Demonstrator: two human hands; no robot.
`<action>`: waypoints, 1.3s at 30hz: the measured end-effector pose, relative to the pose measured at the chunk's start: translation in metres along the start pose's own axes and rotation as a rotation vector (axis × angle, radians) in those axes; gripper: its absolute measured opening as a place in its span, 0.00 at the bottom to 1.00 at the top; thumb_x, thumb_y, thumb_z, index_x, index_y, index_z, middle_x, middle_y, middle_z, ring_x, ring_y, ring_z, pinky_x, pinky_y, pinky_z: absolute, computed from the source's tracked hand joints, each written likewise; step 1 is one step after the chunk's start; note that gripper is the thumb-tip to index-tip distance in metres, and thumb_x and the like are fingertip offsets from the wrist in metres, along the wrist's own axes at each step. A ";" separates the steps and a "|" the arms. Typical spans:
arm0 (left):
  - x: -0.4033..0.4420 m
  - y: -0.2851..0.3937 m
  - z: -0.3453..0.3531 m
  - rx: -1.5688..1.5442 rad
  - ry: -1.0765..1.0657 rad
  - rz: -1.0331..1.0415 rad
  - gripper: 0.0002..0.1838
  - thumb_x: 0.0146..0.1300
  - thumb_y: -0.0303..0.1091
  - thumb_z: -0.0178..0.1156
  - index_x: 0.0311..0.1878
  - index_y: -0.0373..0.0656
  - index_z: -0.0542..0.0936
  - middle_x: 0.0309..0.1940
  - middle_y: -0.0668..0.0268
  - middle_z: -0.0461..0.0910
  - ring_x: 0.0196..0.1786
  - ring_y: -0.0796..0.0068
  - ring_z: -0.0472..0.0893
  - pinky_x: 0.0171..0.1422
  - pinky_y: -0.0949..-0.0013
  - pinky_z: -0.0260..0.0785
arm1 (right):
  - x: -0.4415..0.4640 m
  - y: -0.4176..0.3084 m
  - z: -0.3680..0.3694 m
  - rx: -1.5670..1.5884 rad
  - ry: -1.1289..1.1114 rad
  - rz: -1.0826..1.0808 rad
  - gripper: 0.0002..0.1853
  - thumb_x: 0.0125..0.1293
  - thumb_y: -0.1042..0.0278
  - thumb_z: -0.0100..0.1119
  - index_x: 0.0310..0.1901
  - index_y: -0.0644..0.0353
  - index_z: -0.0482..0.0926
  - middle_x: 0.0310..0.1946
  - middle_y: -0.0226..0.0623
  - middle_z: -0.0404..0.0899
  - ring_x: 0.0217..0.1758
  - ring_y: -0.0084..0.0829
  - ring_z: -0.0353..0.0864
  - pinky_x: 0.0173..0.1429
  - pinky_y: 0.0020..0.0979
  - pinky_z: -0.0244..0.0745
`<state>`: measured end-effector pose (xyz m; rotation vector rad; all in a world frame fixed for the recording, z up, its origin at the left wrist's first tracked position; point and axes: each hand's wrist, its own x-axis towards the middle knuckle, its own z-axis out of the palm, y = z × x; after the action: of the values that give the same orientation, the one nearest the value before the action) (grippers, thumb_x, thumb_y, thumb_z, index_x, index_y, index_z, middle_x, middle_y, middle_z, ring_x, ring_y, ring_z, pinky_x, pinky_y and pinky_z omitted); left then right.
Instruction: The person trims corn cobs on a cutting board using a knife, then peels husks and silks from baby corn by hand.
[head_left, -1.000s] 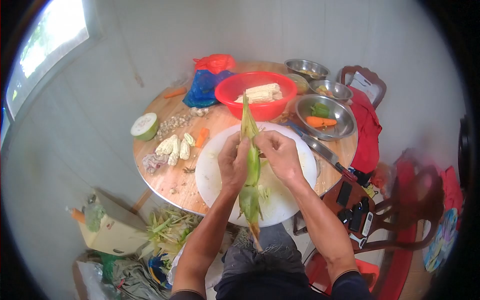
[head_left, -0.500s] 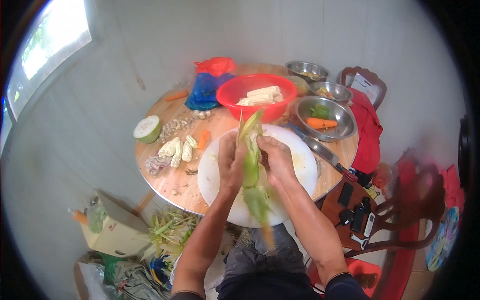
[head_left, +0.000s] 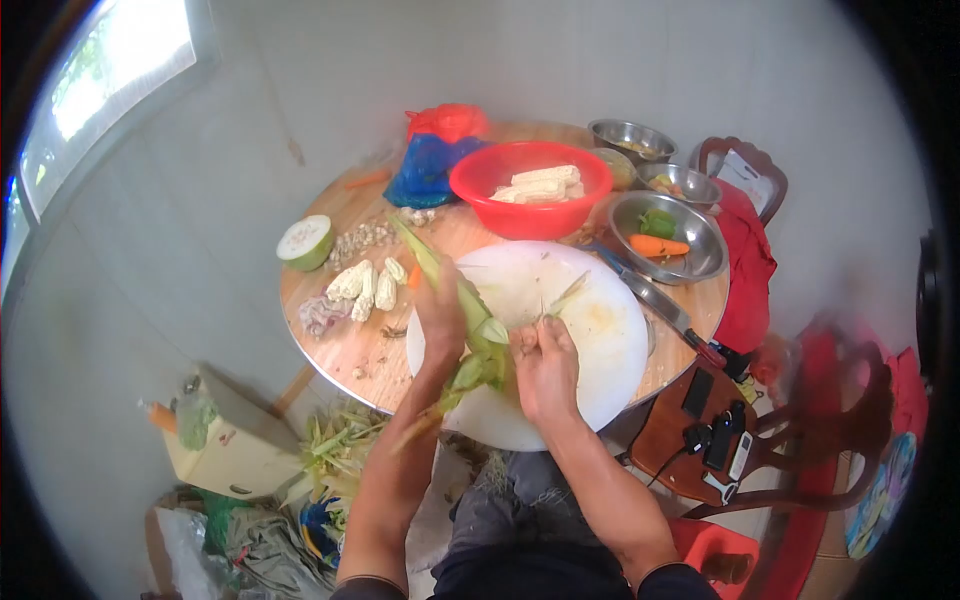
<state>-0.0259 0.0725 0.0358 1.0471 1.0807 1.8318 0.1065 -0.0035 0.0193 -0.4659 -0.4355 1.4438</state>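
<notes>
My left hand (head_left: 441, 315) is closed around an ear of corn (head_left: 468, 302) in green husk, over the left side of a round white cutting board (head_left: 600, 345). Loose husk leaves dangle from its lower end, past my left wrist. My right hand (head_left: 545, 368) pinches a thin, pale strip of corn husk (head_left: 568, 294) above the middle of the board. Whether a cob fills the whole husk is hidden. A knife (head_left: 655, 302) lies along the board's right edge. Husked corn ears (head_left: 540, 187) rest in a red basin (head_left: 480, 210) behind the board.
Small pale cobs (head_left: 365, 285), garlic (head_left: 360, 240) and a cut green gourd (head_left: 305, 243) sit on the table's left. Metal bowls (head_left: 715, 262) stand at the right, one holding a carrot (head_left: 658, 245). A wooden chair (head_left: 815, 460) is at the right; husks (head_left: 340, 440) are heaped below left.
My hands have moved apart. The left has carried the ear of corn left and tilted it, while the right has come away lower with a husk strip. The view has shifted slightly.
</notes>
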 end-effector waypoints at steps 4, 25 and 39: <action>0.022 -0.014 -0.017 -0.053 -0.014 -0.027 0.14 0.77 0.43 0.56 0.40 0.41 0.75 0.27 0.67 0.77 0.26 0.75 0.77 0.30 0.69 0.70 | -0.036 0.005 -0.021 -0.181 0.033 -0.005 0.11 0.85 0.67 0.44 0.38 0.54 0.64 0.29 0.28 0.63 0.36 0.25 0.62 0.55 0.33 0.67; -0.011 0.035 -0.011 0.288 -0.528 0.128 0.31 0.66 0.31 0.67 0.69 0.35 0.69 0.55 0.61 0.78 0.55 0.70 0.80 0.59 0.66 0.76 | 0.035 -0.091 0.025 -1.025 -0.366 0.010 0.21 0.70 0.57 0.67 0.52 0.69 0.83 0.43 0.33 0.86 0.47 0.21 0.82 0.52 0.27 0.77; -0.032 0.057 -0.004 0.257 -0.739 -0.004 0.41 0.62 0.29 0.69 0.78 0.37 0.63 0.66 0.60 0.74 0.68 0.69 0.73 0.75 0.62 0.64 | 0.048 -0.048 0.026 -1.023 -0.200 -0.250 0.13 0.71 0.68 0.63 0.48 0.71 0.86 0.37 0.39 0.88 0.37 0.25 0.84 0.44 0.29 0.79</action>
<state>-0.0276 0.0223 0.0777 1.6875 0.8541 1.1403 0.1359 0.0426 0.0675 -1.0323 -1.3587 0.9395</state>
